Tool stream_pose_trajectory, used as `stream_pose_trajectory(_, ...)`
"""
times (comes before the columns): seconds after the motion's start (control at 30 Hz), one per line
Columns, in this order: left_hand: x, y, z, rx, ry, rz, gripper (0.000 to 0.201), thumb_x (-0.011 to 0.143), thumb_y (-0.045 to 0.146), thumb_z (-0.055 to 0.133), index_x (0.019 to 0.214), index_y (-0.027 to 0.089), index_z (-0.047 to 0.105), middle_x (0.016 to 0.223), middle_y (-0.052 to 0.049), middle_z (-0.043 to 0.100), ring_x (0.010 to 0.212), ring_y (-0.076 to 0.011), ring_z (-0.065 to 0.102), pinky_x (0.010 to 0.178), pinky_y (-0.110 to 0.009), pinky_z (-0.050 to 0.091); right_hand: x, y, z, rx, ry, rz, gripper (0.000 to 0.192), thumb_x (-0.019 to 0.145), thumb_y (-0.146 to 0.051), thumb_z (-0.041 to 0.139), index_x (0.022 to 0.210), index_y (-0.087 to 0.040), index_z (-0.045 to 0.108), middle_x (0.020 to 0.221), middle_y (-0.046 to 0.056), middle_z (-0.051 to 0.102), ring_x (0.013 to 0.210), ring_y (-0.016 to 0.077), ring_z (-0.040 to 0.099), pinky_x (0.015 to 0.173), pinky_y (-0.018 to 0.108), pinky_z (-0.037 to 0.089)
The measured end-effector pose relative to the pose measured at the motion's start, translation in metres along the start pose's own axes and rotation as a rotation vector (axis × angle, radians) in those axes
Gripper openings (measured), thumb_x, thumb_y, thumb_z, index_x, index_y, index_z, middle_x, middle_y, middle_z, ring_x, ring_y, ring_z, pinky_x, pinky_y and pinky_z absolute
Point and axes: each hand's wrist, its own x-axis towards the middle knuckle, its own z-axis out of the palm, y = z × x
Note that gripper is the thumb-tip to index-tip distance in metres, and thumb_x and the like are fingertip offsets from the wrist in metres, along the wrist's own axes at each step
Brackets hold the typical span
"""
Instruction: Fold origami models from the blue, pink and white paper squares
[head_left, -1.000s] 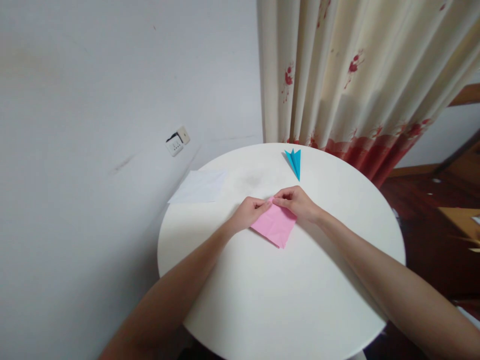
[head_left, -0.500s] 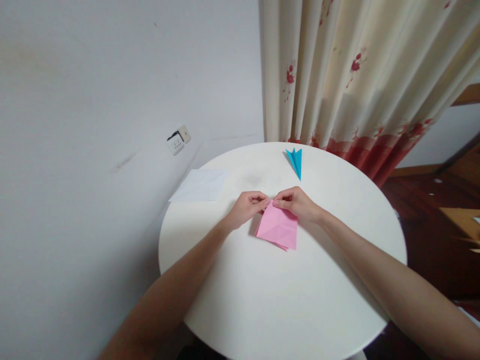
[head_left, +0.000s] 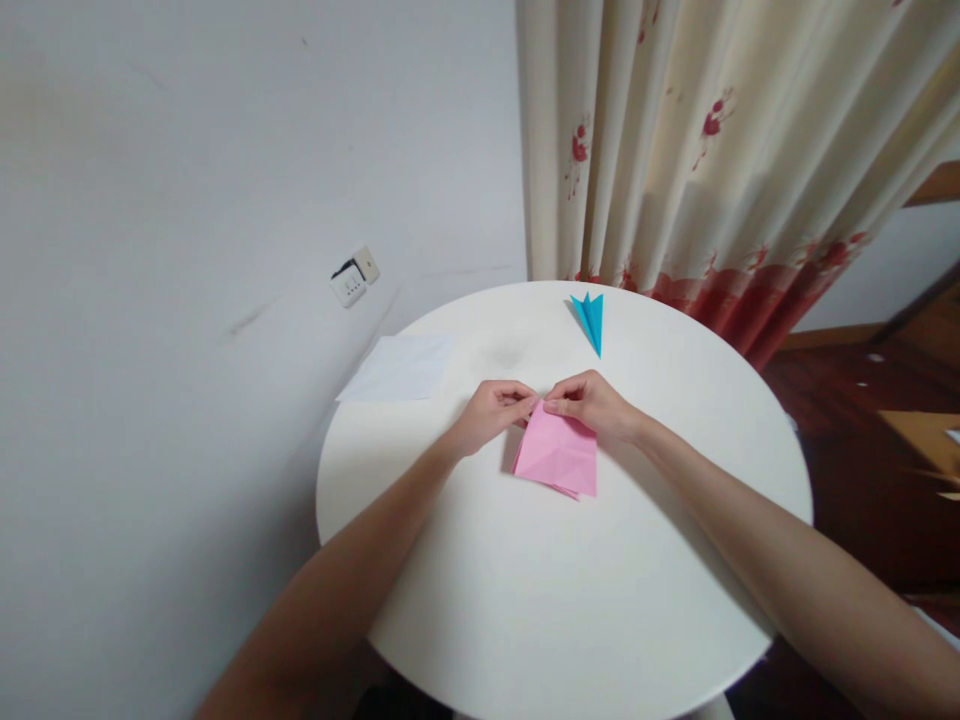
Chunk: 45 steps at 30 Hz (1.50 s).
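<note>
A folded sheet of pink paper hangs between my two hands over the middle of the table, its layers showing along the left and lower edges. My left hand pinches its top left corner between thumb and fingers. Close beside it, my right hand grips the top edge, thumb in front and fingers behind. Both hands are closed on the paper, and the fingertips behind it are hidden. Beyond my right hand lies a blue folded paper plane, its narrow point towards me.
The round white table stands against a white wall with a socket. A white paper sheet lies at its left rim, overlapping the edge. A floral curtain hangs behind. Brown furniture stands to the right.
The pink paper's lower edge has swung very slightly to the right. Both hands keep the same grip in nearly the same place.
</note>
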Motion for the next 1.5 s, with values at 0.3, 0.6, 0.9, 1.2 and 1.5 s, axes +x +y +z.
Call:
stream_pose_trajectory(0.3,-0.002,0.000,-0.004,0.032,-0.022,-0.036,0.034,0.074,0.041,0.075,0.089,0.011,0.070,0.080,-0.005,0.069,0.072,-0.0142,0.064,0.069,-0.028,0.054,-0.001,-0.001,0.001,-0.024,-0.017,0.015,0.038,0.068,-0.048,0.077,0.075,-0.011,0.074,0.066,0.005,0.068,0.057,0.0130,0.056,0.053,0.024,0.042)
stream_pose_trajectory(0.6,-0.002,0.001,-0.004,0.037,-0.028,-0.037,0.034,0.073,0.041,0.076,0.087,0.011,0.070,0.079,-0.006,0.069,0.070,-0.0139,0.064,0.068,-0.028,0.054,-0.001,0.001,0.001,-0.045,-0.022,0.011,0.037,0.069,-0.047,0.076,0.076,-0.010,0.075,0.068,0.005,0.068,0.059,0.0129,0.055,0.054,0.024,0.043)
stream_pose_trajectory(0.9,-0.002,0.002,-0.005,0.149,-0.022,-0.032,0.031,0.072,0.038,0.076,0.086,0.011,0.071,0.077,-0.006,0.070,0.071,-0.0157,0.064,0.068,-0.029,0.054,0.000,0.004,0.000,-0.082,-0.056,0.003,0.037,0.071,-0.047,0.074,0.074,-0.011,0.073,0.066,0.005,0.067,0.057,0.0124,0.054,0.053,0.024,0.042)
stream_pose_trajectory(1.2,0.000,0.002,-0.012,0.382,-0.034,0.036,0.023,0.073,0.033,0.072,0.085,0.014,0.074,0.081,-0.007,0.073,0.077,-0.0170,0.064,0.072,-0.028,0.050,-0.001,0.002,0.002,-0.113,-0.081,-0.001,0.035,0.074,-0.047,0.072,0.072,-0.011,0.073,0.066,0.004,0.067,0.057,0.0120,0.054,0.054,0.024,0.042)
stream_pose_trajectory(1.5,-0.001,0.001,-0.008,0.261,-0.035,0.002,0.024,0.074,0.032,0.073,0.088,0.012,0.072,0.084,-0.008,0.071,0.078,-0.0165,0.063,0.075,-0.029,0.050,0.000,0.004,0.003,-0.138,-0.026,-0.027,0.033,0.074,-0.045,0.071,0.075,-0.012,0.074,0.068,0.005,0.069,0.059,0.0134,0.055,0.056,0.025,0.043)
